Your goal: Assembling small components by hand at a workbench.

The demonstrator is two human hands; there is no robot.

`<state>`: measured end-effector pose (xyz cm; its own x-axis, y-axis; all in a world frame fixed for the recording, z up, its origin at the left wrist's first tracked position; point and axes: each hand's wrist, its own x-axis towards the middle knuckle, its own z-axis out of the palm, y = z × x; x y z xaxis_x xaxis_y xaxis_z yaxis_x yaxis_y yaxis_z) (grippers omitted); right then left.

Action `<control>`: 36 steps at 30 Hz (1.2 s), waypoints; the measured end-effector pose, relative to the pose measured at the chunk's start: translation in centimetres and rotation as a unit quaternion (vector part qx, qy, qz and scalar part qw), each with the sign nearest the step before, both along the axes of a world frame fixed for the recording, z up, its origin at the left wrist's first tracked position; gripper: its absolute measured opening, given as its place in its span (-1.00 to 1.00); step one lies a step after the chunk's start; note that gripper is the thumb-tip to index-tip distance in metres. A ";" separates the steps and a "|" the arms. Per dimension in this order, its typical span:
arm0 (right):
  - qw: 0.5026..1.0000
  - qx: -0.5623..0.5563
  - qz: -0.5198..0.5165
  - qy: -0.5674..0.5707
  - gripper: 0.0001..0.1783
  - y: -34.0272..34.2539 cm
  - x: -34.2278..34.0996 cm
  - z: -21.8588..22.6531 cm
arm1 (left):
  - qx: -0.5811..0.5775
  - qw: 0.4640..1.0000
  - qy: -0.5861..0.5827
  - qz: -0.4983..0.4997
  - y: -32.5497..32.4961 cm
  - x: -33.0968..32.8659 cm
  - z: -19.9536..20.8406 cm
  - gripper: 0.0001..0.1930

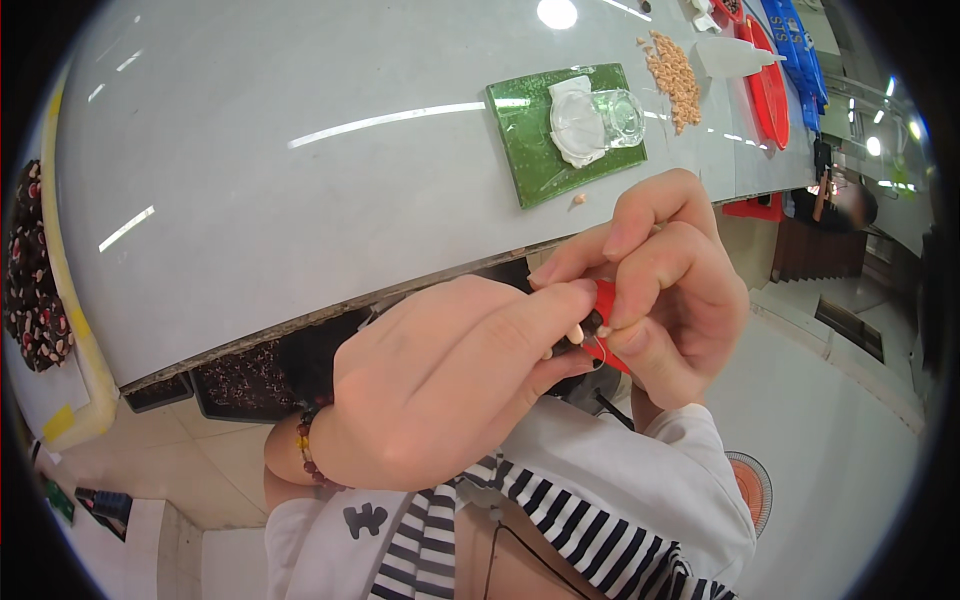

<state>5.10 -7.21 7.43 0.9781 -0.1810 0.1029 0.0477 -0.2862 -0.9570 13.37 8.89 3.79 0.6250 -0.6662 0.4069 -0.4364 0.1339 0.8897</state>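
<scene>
Both hands meet in front of my body, just off the table's near edge. My left hand (pixel 450 370), with a beaded bracelet at its wrist, pinches a small red-and-dark piece (pixel 605 297); its fingers cover much of it, so its exact kind is unclear. A thin, pale wire-like loop shows below it. Thumb and forefinger of my right hand (pixel 685 280) close on a small beige bit (pixel 603 331) against that piece. Beyond the hands, a green slab (pixel 532 160) carries a white cloth (pixel 576 125) and a clear glass dish (pixel 622 118).
Small beige pieces (pixel 675 85) lie heaped near a white squeeze bottle (pixel 728 58). Behind are a red tray (pixel 768 95) and blue boxes (pixel 797 50). Dark pieces with red and beige (pixel 38 280) fill the far left. Below the table sits a dark tray (pixel 245 385). Another person (pixel 835 205) is at right.
</scene>
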 end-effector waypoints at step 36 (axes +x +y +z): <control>0.910 -0.327 -0.190 -0.170 -0.85 -10.0 4.1 2.4 | -0.141 0.781 0.547 -0.266 1.6 1.8 -1.0 -0.62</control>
